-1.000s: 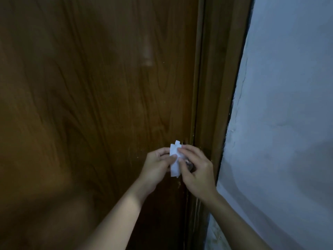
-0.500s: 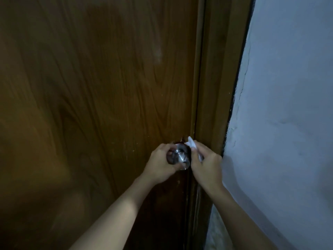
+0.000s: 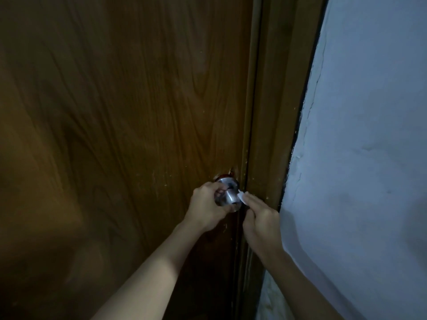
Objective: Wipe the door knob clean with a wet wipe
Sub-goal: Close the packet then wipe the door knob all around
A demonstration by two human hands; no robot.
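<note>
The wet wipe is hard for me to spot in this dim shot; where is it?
In the head view the wet wipe peeks from the right hand, against the right edge of the door knob, which the left hand grips from the left.

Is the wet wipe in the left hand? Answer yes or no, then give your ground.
No: the right hand pinches the wet wipe against the door knob, while the left hand grips the knob bare.
</note>
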